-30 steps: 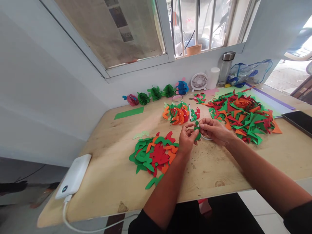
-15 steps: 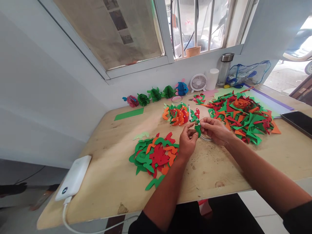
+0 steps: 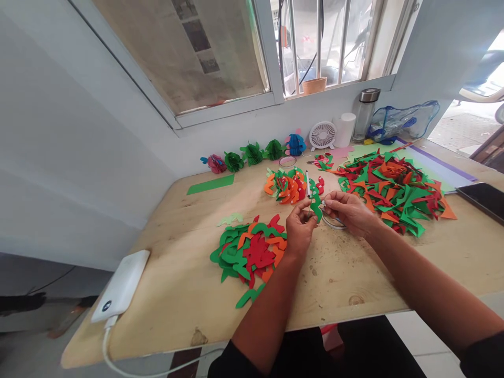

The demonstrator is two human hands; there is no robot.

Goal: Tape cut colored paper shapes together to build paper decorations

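Note:
My left hand (image 3: 300, 231) pinches a wavy green paper cutout (image 3: 316, 203) between thumb and fingers, holding it above the table. Just to its right, my right hand (image 3: 350, 212) is closed with its fingertips on a small whitish bit (image 3: 323, 204), too small to name surely. Under the right hand lies a white ring (image 3: 333, 224), partly hidden, which looks like a tape roll. Beside my left forearm is a pile of green, red and orange paper cutouts (image 3: 258, 249). Beyond the hands sit a smaller pile of cutouts with white spots (image 3: 290, 189) and a marker pen (image 3: 307, 184).
Paper scraps (image 3: 397, 184) heap up at right, near a phone (image 3: 482, 197). Along the wall stand folded paper figures (image 3: 252, 153), a small fan (image 3: 323, 135), a white cylinder (image 3: 345, 130) and a glass bottle (image 3: 363, 118). A power bank (image 3: 122, 286) lies at the left edge.
My right fingers have drawn slightly off the green cutout, and a whitish bit now shows at their tips. The cutout has shifted a little left with my left hand.

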